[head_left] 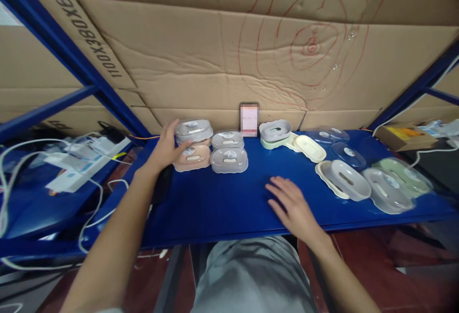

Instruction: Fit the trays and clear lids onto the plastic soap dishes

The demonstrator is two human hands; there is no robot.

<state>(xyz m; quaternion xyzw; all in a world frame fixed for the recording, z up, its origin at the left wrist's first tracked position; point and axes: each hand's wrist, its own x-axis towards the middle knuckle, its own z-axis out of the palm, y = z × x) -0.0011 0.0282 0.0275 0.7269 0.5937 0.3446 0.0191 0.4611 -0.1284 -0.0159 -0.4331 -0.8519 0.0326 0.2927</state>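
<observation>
Blue shelf (222, 208), lidded soap boxes (211, 150)

A single head-worn camera looks forward and steeply down from just above the person's lap, so both forearms run up from the bottom edge into the frame. It faces a glossy blue metal shelf board (222, 208) head-on and at close range, with a creased brown cardboard sheet (201, 64) filling the upper half behind it. Blue steel uprights (71, 59) slant in at either side, and the edges bend outward in the wide lens.
</observation>
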